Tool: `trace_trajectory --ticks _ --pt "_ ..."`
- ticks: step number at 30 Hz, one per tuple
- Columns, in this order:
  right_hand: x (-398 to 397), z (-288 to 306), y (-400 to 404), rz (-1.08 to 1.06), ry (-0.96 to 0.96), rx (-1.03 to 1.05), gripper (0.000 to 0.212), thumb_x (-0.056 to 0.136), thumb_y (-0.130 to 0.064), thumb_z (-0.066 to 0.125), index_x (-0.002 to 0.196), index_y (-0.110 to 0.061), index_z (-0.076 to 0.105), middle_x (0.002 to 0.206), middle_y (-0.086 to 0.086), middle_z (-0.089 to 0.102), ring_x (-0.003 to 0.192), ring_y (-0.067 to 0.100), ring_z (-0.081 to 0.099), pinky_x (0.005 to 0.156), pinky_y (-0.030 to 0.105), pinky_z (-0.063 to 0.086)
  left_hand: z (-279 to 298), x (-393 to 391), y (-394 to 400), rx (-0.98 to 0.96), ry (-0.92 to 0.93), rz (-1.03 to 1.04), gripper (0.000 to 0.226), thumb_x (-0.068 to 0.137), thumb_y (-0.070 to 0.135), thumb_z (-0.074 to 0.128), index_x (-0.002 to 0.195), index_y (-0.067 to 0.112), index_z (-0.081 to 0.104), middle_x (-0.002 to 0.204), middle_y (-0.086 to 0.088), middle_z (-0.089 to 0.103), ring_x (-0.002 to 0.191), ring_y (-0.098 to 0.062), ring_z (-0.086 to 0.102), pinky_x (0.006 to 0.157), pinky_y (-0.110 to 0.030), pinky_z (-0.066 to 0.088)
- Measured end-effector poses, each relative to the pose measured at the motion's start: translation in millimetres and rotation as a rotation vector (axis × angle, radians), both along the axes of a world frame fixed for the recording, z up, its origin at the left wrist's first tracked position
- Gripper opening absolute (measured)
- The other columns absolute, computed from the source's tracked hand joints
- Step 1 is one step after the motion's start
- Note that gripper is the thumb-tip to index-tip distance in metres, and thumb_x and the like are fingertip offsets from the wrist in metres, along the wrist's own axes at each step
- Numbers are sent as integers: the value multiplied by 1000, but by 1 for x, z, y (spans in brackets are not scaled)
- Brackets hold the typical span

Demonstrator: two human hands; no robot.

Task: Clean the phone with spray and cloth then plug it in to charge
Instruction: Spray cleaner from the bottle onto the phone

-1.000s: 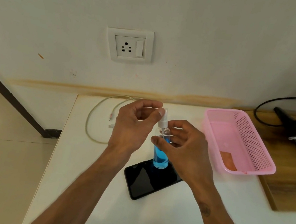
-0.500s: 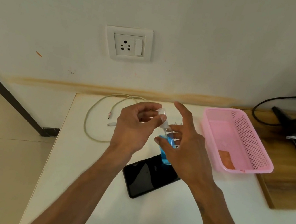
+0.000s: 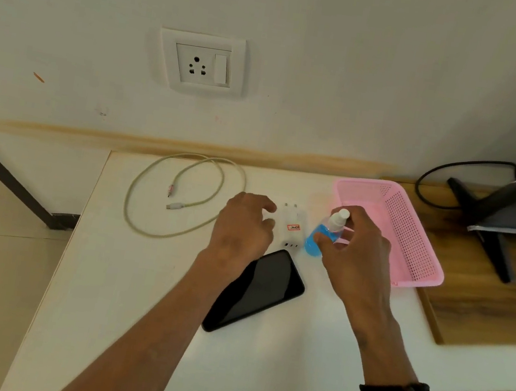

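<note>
A black phone (image 3: 264, 286) lies screen up on the white table (image 3: 124, 275), just below both hands. My right hand (image 3: 358, 254) grips a small spray bottle (image 3: 319, 238) of blue liquid, tilted, with its white nozzle bare. My left hand (image 3: 241, 229) is low over the table beside a white charger adapter (image 3: 291, 230). Its fingers are curled and seem to pinch the bottle's small clear cap. A pale charging cable (image 3: 182, 197) lies coiled at the back left. A wall socket (image 3: 202, 65) sits above it. No cloth is visible.
A pink plastic basket (image 3: 412, 231) stands to the right, partly behind my right hand. Beyond it is a wooden desk (image 3: 484, 306) with a black monitor stand (image 3: 492, 230) and a black cord. The table's left edge drops to the floor.
My left hand pulled the cap off the bottle and dropped toward the table beside the adapter. My right hand carried the bottle right and tilted it, uncovering the adapter.
</note>
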State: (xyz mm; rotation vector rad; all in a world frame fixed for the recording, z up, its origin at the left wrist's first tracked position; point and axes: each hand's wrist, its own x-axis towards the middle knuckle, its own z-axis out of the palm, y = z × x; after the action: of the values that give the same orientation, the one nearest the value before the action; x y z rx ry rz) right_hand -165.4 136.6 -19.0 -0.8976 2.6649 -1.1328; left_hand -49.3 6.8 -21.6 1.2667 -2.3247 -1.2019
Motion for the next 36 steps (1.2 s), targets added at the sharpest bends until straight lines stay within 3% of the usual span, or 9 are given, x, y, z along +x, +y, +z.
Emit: trace_trajectory --ticks 2,10,14,16,19,21,24,29,36 --pt "-2 -1 -1 -1 -12 -9 49 85 -24 81 128 -15 57 122 6 68 96 14 62 94 39 55 -6 3 0 -53 -81 -45 38 96 15 66 134 22 63 120 -6 67 113 -26 65 99 -42 54" --pt "-4 -5 -6 20 -21 -65 55 85 -21 82 133 -16 55 125 4 67 101 13 62 87 27 50 -23 -6 4 -306 -249 -158 56 94 17 69 145 30 48 120 2 70 115 -22 63 88 -38 56" --pt "-10 0 0 34 -106 -87 60 85 -22 82 138 -21 54 123 -4 66 100 10 61 82 24 48 -25 -9 5 -329 -265 -182 61 93 21 70 148 31 44 124 2 68 120 -22 59 89 -38 53" --pt "-15 3 4 44 -147 -98 60 87 -13 80 139 -24 53 122 -10 62 101 10 63 79 13 48 -23 -9 4 -263 -238 -199 68 91 18 72 150 32 42 130 -1 63 125 -23 55 93 -39 53" --pt "-27 8 14 -48 -100 -100 53 89 -4 74 135 -24 58 119 -11 64 94 8 64 58 -2 43 -14 -9 1 -262 -182 -225 71 87 6 65 150 32 42 134 -6 57 126 -26 51 95 -43 54" --pt "-35 9 22 -160 5 -38 45 89 -1 70 129 -18 62 120 -4 69 96 12 65 67 7 47 -8 -8 -2 -314 -122 -195 68 89 5 60 149 32 44 134 -4 56 124 -25 50 91 -41 54" --pt "-46 6 29 -239 29 177 39 87 -2 72 125 -10 64 116 6 69 95 19 60 78 32 48 -4 -1 -3 -357 -55 -161 52 97 17 58 146 31 48 131 -2 60 122 -23 51 91 -38 52" --pt "-50 -2 29 -213 -74 428 26 87 -11 77 105 -7 59 95 9 58 81 23 55 70 38 53 -3 11 -8 -358 -66 -141 44 100 23 59 142 30 54 126 1 66 121 -22 52 92 -37 51" --pt "-58 -9 23 -237 -51 533 31 90 -10 75 116 -8 58 98 10 57 87 25 57 83 44 58 3 21 -15 -355 -75 -94 38 99 28 63 136 30 59 119 3 69 117 -22 54 89 -38 52"
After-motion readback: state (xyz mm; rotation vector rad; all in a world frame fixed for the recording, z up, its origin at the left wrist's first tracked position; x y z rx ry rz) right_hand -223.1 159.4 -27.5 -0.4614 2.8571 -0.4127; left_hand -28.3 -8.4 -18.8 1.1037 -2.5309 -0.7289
